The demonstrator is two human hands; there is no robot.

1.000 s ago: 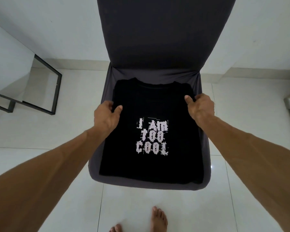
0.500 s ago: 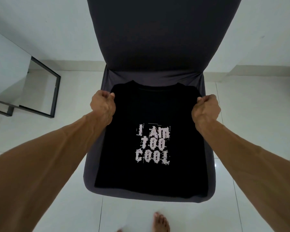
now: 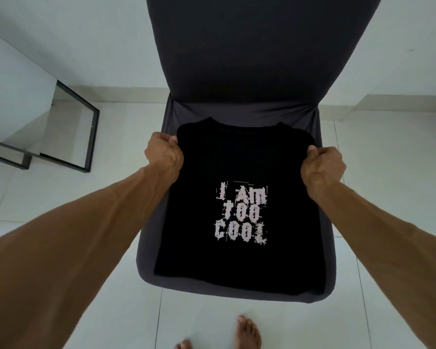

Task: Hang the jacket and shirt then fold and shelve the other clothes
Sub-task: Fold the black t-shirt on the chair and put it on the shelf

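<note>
The left hand (image 3: 163, 157) at nine o'clock and right hand (image 3: 322, 167) at three are now clenching the black T-shirt (image 3: 239, 263). Probably beginning its fold.

We're in a home here: glossy white floor tiles (image 3: 111, 311) run to a plain pale wall (image 3: 86, 34). A dining chair (image 3: 237, 59) in a dark stretch cover carries a folded black T-shirt (image 3: 237, 159), a black metal frame (image 3: 91, 137) stands far left, and bare feet (image 3: 247, 331) show at the near edge.

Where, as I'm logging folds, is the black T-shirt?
Head view, centre: the black T-shirt lies on the chair seat, left hand and right hand gripping its upper corners.
</note>
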